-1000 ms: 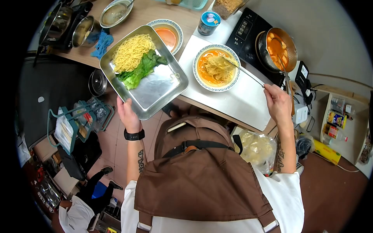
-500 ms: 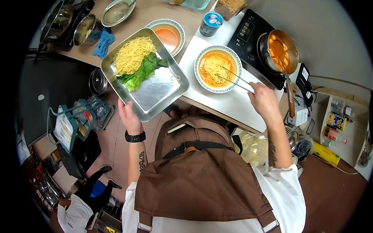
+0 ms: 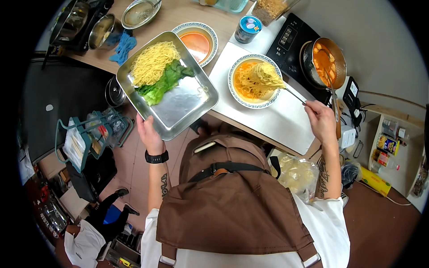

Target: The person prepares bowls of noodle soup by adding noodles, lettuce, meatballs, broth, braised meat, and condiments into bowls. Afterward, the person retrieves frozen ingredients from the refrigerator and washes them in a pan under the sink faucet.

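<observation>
My left hand [image 3: 149,134] grips the near edge of a metal tray [image 3: 183,105], which carries yellow noodles [image 3: 154,63] and green leaves [image 3: 163,82] in its far left half. In my right hand [image 3: 321,118] are thin metal chopsticks [image 3: 295,95], pinched at their ends. Their tips are hidden in a clump of noodles [image 3: 266,78] lifted at the right side of a patterned bowl [image 3: 232,85] with orange soup. Behind the tray's right corner stands a second patterned bowl [image 3: 214,42], holding orange soup without noodles.
A pot [image 3: 342,67] of orange stew with a ladle sits on a black cooker [image 3: 288,40] at the right. A blue-topped can [image 3: 248,29] stands behind the noodle bowl. Blue cloth [image 3: 123,48] and metal bowls lie at the far left. Another person [image 3: 85,243] is at lower left.
My right hand has moved right and slightly down, drawing the noodles from the middle of the bowl into a raised clump. The chopsticks, apart half a second ago, are now together. The tray has barely moved.
</observation>
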{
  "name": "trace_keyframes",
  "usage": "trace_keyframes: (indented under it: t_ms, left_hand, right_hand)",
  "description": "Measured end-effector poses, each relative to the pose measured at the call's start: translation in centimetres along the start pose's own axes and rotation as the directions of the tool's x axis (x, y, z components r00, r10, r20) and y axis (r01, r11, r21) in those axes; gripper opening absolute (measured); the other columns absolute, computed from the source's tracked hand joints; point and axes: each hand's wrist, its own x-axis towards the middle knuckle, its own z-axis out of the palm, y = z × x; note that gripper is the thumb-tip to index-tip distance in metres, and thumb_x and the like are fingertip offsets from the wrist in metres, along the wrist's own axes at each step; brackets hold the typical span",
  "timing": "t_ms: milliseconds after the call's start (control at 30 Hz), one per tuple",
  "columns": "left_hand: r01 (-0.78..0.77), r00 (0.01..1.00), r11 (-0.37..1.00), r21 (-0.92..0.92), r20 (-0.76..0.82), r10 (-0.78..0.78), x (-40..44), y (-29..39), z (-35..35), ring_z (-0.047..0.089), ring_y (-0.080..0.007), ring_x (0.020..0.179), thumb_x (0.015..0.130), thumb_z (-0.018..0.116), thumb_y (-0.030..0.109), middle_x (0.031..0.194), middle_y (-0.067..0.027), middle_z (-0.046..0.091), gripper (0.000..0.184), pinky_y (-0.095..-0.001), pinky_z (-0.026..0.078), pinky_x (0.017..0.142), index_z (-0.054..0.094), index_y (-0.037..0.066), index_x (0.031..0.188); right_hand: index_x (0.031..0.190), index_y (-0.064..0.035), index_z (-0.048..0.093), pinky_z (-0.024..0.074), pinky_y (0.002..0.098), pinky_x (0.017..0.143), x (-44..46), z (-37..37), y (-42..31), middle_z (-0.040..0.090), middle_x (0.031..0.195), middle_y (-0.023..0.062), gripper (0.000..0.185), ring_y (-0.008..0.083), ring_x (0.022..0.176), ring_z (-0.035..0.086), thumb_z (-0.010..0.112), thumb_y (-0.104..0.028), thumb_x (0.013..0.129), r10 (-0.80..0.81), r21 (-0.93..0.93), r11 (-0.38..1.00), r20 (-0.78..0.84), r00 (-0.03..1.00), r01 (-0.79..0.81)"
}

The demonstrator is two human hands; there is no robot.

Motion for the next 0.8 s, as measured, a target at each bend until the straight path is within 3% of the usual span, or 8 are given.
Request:
trace_keyframes:
  t_ms: [133,300,400,500,533,567,633,800]
  left_hand:
    - [0.024,0.998,0.999,-0.032,-0.049,-0.026,-0.1,0.1,0.8,0.058,-0.0179,0.109,0.095,0.044,0.007,0.123,-0.0097,0.06,0.044,-0.0322,0.047,0.095,0.047,-0.002,0.138]
    - [-0.005,0.992,0.996,-0.085,-0.124,-0.005,-0.7,2.6,-4.1,0.062,-0.0201,0.107,0.097,0.044,0.013,0.121,-0.0089,0.061,0.042,-0.0334,0.05,0.092,0.048,0.0,0.137]
    - [-0.024,0.986,0.997,-0.07,-0.166,0.012,-1.2,3.4,-6.9,0.061,-0.0199,0.109,0.098,0.044,0.013,0.123,-0.0092,0.06,0.043,-0.0337,0.05,0.093,0.048,0.0,0.139]
    - [-0.049,0.968,0.998,-0.05,-0.248,0.036,-2.0,3.9,-7.5,0.061,-0.0203,0.106,0.095,0.045,0.011,0.12,-0.0101,0.061,0.044,-0.0342,0.05,0.091,0.047,-0.001,0.137]
    - [-0.063,0.967,0.997,-0.043,-0.251,0.05,-2.2,3.8,-8.1,0.061,-0.0203,0.107,0.096,0.044,0.011,0.121,-0.01,0.06,0.044,-0.0342,0.049,0.092,0.047,-0.001,0.138]
    - [-0.074,0.965,0.997,-0.036,-0.254,0.063,-2.3,3.5,-8.7,0.061,-0.0202,0.109,0.097,0.044,0.012,0.123,-0.01,0.06,0.044,-0.0342,0.049,0.093,0.047,-0.001,0.139]
    - [-0.085,0.959,0.996,-0.042,-0.274,0.07,-2.5,3.1,-9.5,0.061,-0.0201,0.11,0.099,0.043,0.012,0.124,-0.0099,0.06,0.044,-0.0342,0.049,0.094,0.047,0.0,0.14]
    - [-0.054,0.941,0.997,-0.047,-0.338,0.035,-3.0,2.4,-8.6,0.061,-0.0203,0.108,0.095,0.044,0.011,0.122,-0.0107,0.06,0.044,-0.0346,0.049,0.093,0.047,-0.002,0.137]
  right_hand:
    - [0.099,-0.0027,0.071,0.0498,0.0386,0.068,-0.1,-1.9,1.2,0.066,0.085,0.0137,0.013,0.0344,0.077,0.064,0.067,-0.011,0.089,-0.018,-0.075,0.997,-0.049,0.999,0.014]
    - [0.103,-0.0045,0.07,0.0507,0.041,0.069,-1.0,-1.7,-1.3,0.065,0.085,0.0128,0.016,0.0347,0.077,0.064,0.067,-0.013,0.089,-0.007,-0.155,0.988,-0.039,0.999,0.001]
    - [0.107,-0.006,0.069,0.0521,0.0428,0.072,-0.7,0.4,-1.7,0.067,0.09,0.0123,0.02,0.0353,0.081,0.065,0.066,-0.014,0.089,-0.019,-0.273,0.962,0.021,1.0,0.024]
    - [0.11,-0.0073,0.069,0.0528,0.0444,0.075,-0.4,-0.1,-2.5,0.067,0.094,0.0126,0.022,0.0358,0.085,0.066,0.065,-0.015,0.089,0.068,-0.408,0.913,0.102,0.992,-0.021]
    - [0.11,-0.0077,0.069,0.0526,0.0453,0.077,-0.6,-0.3,-2.6,0.068,0.097,0.0132,0.024,0.0364,0.087,0.066,0.066,-0.015,0.088,0.064,-0.462,0.887,0.059,0.996,-0.03]
    - [0.111,-0.007,0.068,0.0528,0.0455,0.079,-0.5,-1.4,-3.4,0.069,0.101,0.0137,0.026,0.0367,0.089,0.067,0.067,-0.016,0.087,0.166,-0.447,0.888,0.093,0.982,-0.108]
    - [0.112,-0.0059,0.068,0.053,0.0455,0.08,-0.1,-2.0,-4.3,0.069,0.103,0.0145,0.028,0.0373,0.091,0.067,0.067,-0.017,0.087,0.185,-0.458,0.883,0.134,0.973,-0.105]
    - [0.107,-0.0039,0.07,0.0531,0.0453,0.081,2.6,4.8,-1.6,0.07,0.101,0.0166,0.022,0.0372,0.091,0.067,0.065,-0.015,0.088,0.047,-0.384,0.923,0.183,0.982,0.027]
